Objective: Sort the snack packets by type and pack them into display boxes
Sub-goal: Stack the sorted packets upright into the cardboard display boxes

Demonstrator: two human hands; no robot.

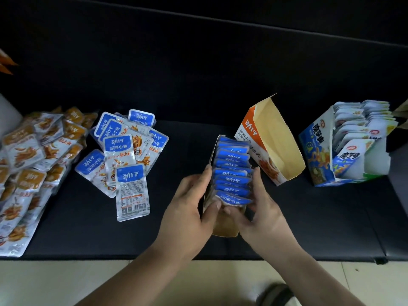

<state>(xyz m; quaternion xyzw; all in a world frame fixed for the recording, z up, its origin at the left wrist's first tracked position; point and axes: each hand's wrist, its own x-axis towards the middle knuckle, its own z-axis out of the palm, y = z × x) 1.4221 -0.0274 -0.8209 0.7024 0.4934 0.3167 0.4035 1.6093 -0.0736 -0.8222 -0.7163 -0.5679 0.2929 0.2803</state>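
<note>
Head view: left hand and right hand clasp the display box at 5 o'clock, thumbs pressing its front blue packet; loose blue packets lie at 9 o'clock.

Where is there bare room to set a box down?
Bare: the wide strip behind everything, and the gap between the loose blue packets and the blue-packet box. Crowded: orange pile at left, orange box and blue-green box at right.

Blue packets read 劲仔 深海小鱼; the orange box 劲仔; the blue box 魔芋爽.
</note>
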